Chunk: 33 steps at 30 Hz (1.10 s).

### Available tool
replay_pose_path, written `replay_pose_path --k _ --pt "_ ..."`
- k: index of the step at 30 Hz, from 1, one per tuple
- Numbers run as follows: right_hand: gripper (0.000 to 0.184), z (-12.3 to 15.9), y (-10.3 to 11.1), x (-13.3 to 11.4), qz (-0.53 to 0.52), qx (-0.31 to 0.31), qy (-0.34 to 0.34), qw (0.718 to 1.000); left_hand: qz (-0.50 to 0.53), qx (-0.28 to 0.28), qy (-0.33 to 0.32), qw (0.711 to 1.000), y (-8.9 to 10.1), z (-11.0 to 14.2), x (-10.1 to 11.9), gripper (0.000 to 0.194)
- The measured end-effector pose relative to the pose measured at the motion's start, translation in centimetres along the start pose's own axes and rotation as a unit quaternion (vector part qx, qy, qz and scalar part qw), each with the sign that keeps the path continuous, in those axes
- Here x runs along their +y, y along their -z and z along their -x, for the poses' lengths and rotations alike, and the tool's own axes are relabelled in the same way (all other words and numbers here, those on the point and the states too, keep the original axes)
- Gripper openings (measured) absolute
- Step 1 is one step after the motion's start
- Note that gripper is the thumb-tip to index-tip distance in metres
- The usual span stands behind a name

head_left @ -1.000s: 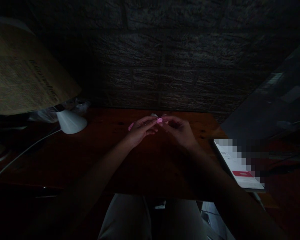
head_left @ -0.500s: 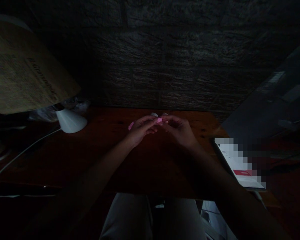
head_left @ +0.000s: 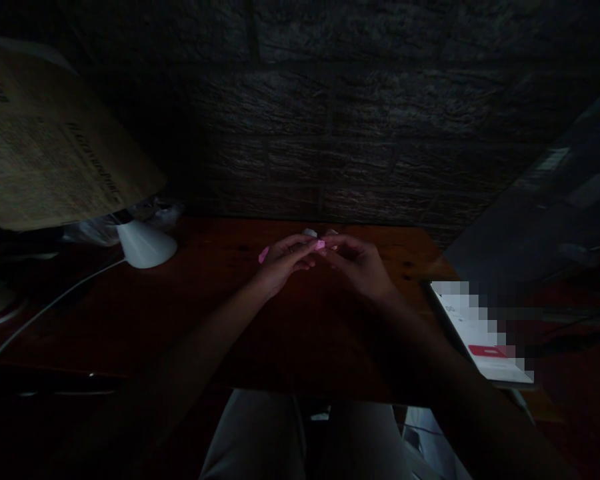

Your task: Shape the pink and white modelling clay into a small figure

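Over the far part of the wooden table, my left hand (head_left: pixel 283 261) and my right hand (head_left: pixel 360 265) meet at the fingertips. Between them they pinch a small pink piece (head_left: pixel 321 245), soft-looking like modelling clay; its exact kind is too dim to tell. A second pink lump (head_left: pixel 264 254) lies just left of my left hand, partly hidden by it. Behind the fingers sits a small whitish lump (head_left: pixel 310 233), and a pale pinkish one (head_left: pixel 333 233) shows beside it, partly covered by my right hand.
A white cone-shaped lamp base (head_left: pixel 147 245) with a cable stands at left, under a printed brown paper shade (head_left: pixel 65 147). A tablet with a lit screen (head_left: pixel 473 333) lies at the right edge. A dark brick wall (head_left: pixel 360 133) rises behind the wooden table (head_left: pixel 220 233).
The view has shifted slightly, so everything sits a little lower and further right. Both hands keep nearly the same pinch on the pink piece.
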State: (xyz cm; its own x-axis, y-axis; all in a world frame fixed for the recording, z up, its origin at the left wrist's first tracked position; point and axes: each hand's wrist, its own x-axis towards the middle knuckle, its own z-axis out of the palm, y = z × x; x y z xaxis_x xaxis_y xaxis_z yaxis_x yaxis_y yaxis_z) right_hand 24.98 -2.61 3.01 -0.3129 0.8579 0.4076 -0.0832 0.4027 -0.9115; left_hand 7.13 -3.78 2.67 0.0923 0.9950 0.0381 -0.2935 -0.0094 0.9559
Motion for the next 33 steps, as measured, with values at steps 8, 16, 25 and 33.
replay_pose_path --k 8,16,25,33 --pt "0.029 -0.11 0.03 -0.24 0.021 0.000 -0.007 1.000 -0.006 0.012 -0.002 1.000 -0.07 0.09 0.15 0.035" --pt "0.034 -0.14 -0.12 -0.15 0.015 0.026 -0.026 0.999 -0.008 0.003 -0.011 1.000 0.03 0.04 -0.16 0.033" --pt "0.033 -0.14 -0.28 -0.08 0.019 0.041 -0.027 0.999 -0.009 0.000 -0.018 1.000 -0.02 0.04 -0.27 0.036" --pt "0.036 -0.15 -0.32 -0.16 0.016 0.036 -0.023 0.999 -0.019 -0.007 -0.026 0.999 0.10 0.02 -0.42 0.037"
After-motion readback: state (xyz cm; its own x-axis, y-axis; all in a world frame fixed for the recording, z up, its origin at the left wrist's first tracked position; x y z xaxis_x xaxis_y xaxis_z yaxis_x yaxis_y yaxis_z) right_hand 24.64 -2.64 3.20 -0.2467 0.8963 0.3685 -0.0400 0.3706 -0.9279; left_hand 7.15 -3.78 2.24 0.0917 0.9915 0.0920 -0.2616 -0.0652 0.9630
